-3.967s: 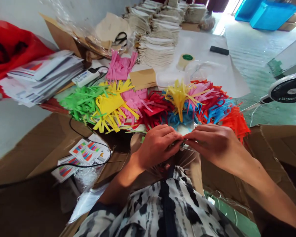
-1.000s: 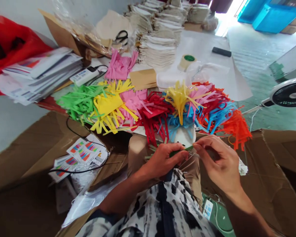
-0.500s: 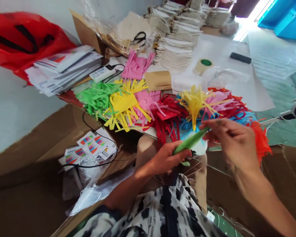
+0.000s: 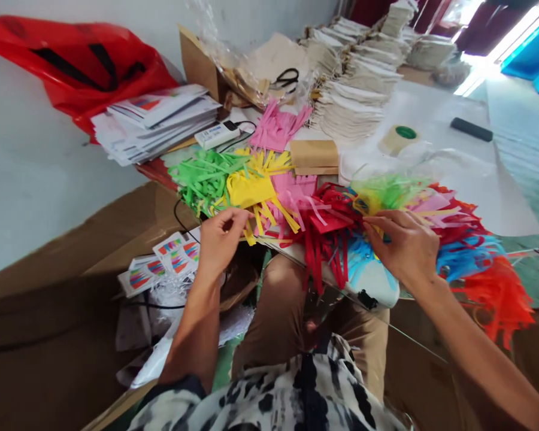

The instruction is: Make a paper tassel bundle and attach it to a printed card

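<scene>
Piles of fringed paper lie across the table edge: green (image 4: 202,176), yellow (image 4: 249,191), pink (image 4: 291,191), red (image 4: 327,224), blue (image 4: 462,254) and orange (image 4: 498,296). My left hand (image 4: 220,239) is at the near edge of the yellow pile, its thumb and fingers pinched on the yellow strips. My right hand (image 4: 404,245) is closed round the base of a green paper tassel (image 4: 388,191). The tassel is blurred and spreads out above the red and pink fringes.
Against the wall are a red plastic bag (image 4: 72,60) and a stack of printed sheets (image 4: 157,120). Scissors (image 4: 287,78), a tape roll (image 4: 397,139), cream cloth stacks (image 4: 350,108) and a brown envelope (image 4: 314,155) lie further back. Printed cards (image 4: 161,260) rest in the cardboard box (image 4: 72,251) at left.
My left hand let go of the rolled green paper and moved left to the yellow pile. My right hand carried the green piece up over the fringes, where it has fanned out. The view shifted left.
</scene>
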Available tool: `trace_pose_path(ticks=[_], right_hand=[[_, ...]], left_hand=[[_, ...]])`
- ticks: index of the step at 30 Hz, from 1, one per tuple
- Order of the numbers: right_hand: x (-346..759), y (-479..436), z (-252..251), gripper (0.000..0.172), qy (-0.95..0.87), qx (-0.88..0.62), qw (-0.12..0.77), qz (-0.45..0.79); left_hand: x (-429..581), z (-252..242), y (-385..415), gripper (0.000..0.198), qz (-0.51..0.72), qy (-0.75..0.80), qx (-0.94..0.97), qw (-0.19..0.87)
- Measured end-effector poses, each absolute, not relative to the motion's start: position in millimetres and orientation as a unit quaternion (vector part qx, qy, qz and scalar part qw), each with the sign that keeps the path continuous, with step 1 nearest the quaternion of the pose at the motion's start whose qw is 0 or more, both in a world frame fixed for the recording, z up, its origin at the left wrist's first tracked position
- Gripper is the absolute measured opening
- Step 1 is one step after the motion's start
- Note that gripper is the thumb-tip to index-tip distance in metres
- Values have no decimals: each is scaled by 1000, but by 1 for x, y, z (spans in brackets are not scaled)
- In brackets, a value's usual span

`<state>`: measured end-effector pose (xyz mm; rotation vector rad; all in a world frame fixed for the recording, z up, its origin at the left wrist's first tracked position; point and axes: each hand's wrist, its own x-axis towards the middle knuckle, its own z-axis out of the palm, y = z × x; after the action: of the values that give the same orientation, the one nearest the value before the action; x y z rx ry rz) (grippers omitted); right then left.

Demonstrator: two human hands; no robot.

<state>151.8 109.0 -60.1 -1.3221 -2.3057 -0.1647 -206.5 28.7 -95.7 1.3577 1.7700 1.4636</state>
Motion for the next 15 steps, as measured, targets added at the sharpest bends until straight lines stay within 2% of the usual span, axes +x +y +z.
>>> trace_pose_path(ticks=[4,9,12,15], right_hand=[[113,121,-74,28,-835,-511,202,-19],[84,140,-83,26,-833,-544,105,12],[91,140,-72,29,-822,-555,113,58],[109,152,-49,38,-798,-579,152,64]], left_hand=[[-251,-111,38,26,525,755,386,78],[-286,-126,40,19,542,785,300,21],[-298,-137,44,12,569,775,276,2],[-309,-150,58,17,596,762,253,-13]])
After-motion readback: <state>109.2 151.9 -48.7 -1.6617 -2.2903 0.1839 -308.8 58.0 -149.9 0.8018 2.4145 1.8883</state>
